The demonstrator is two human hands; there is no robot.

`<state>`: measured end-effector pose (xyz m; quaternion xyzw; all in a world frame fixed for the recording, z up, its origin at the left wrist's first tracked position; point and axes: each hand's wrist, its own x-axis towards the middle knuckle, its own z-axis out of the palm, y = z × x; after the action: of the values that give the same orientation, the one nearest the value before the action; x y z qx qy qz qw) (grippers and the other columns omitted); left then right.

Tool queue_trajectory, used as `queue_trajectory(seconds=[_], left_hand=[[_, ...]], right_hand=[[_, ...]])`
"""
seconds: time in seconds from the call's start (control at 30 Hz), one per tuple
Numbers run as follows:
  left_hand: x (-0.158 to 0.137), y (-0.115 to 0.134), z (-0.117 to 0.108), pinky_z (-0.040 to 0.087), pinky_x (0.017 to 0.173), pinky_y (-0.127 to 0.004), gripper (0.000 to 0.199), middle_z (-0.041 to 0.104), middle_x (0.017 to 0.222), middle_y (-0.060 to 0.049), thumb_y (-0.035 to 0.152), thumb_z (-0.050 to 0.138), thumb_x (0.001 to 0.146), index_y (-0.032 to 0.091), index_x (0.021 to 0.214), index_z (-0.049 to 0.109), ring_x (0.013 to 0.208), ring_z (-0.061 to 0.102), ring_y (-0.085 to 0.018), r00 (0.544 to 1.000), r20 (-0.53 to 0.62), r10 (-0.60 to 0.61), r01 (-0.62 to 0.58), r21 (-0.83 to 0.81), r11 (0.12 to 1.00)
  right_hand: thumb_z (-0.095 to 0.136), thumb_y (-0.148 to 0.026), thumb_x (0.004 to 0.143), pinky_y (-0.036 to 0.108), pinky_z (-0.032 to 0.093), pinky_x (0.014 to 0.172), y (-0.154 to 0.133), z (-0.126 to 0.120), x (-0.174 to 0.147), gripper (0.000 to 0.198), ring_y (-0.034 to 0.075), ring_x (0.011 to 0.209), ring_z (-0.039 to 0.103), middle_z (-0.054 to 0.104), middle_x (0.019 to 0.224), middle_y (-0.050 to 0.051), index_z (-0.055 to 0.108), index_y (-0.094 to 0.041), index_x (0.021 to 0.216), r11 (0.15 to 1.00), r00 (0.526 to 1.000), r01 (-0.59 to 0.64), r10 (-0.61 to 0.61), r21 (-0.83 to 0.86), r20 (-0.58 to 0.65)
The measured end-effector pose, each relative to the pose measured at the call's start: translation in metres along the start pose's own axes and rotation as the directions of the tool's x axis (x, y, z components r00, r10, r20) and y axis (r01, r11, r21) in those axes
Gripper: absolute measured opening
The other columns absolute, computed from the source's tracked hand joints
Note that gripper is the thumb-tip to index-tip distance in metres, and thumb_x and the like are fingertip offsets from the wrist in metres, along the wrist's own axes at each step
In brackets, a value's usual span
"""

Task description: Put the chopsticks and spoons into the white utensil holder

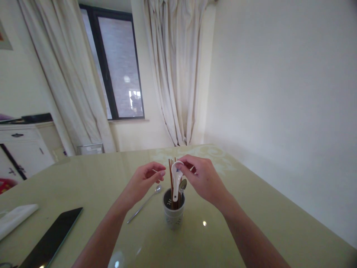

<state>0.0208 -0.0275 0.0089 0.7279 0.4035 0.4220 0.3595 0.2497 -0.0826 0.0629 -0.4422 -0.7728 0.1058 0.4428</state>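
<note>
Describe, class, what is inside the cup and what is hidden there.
Chopsticks and a metal spoon stand in the cup. Its wall covers their lower ends and the bottom. The white spoon in the right hand partly covers the chopsticks.

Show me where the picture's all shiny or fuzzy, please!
Head view: a bright glare spot on the table, right of the cup; head view: bright shapes, probably reflections, in the window; head view: the blue mark on the spoon is too fuzzy to make out.
</note>
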Motion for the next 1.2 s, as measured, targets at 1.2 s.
queue_trajectory(seconds=[1.2], left_hand=[[-0.018,0.045,0.024,0.057,0.078,-0.030,0.020,0.076,0.086,-0.002,0.042,0.075,0.086,0.022,0.088,0.071,0.081,0.069,-0.018,0.941,-0.282,0.187,-0.200,-0.018,0.980]], right_hand=[[0.063,-0.032,0.102,0.024,0.053,0.066,-0.005,0.019,-0.003,0.016,0.015,0.074,0.069,0.077,0.091,0.002,0.075,-0.021,0.104,0.963,0.990,0.038,0.000,0.267,-0.141]])
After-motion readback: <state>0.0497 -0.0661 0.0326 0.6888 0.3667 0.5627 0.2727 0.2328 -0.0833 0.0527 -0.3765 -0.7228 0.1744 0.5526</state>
